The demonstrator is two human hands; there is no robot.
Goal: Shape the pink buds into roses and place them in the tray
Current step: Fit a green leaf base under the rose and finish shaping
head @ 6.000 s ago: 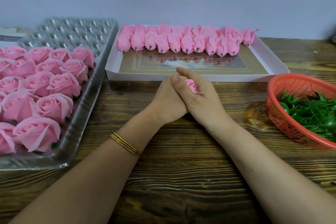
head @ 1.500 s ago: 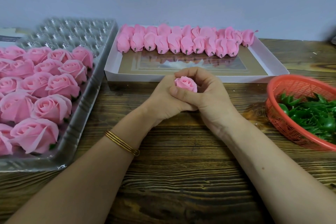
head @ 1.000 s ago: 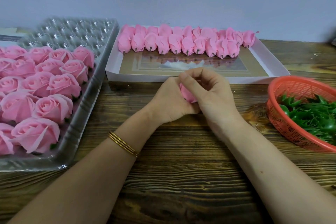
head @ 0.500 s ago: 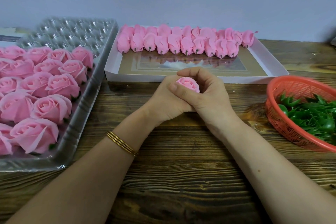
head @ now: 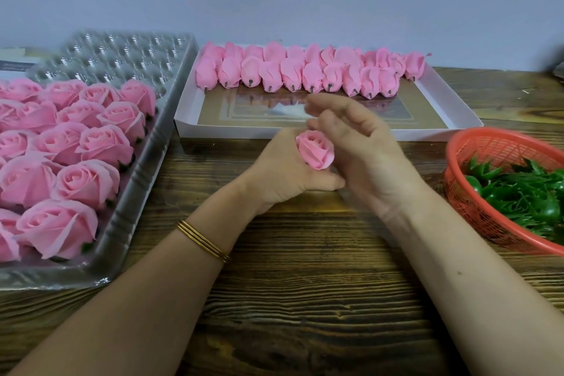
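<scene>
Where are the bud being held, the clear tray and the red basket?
bud (head: 314,151), head view, on its front outer petal.
clear tray (head: 131,207), head view, on its bare right wall.
red basket (head: 494,146), head view, on its far mesh wall.

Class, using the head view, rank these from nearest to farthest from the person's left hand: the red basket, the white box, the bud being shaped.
1. Bud: held in the left hand itself.
2. White box: just beyond that hand, toward the wall.
3. Red basket: far right, past the right hand.
</scene>
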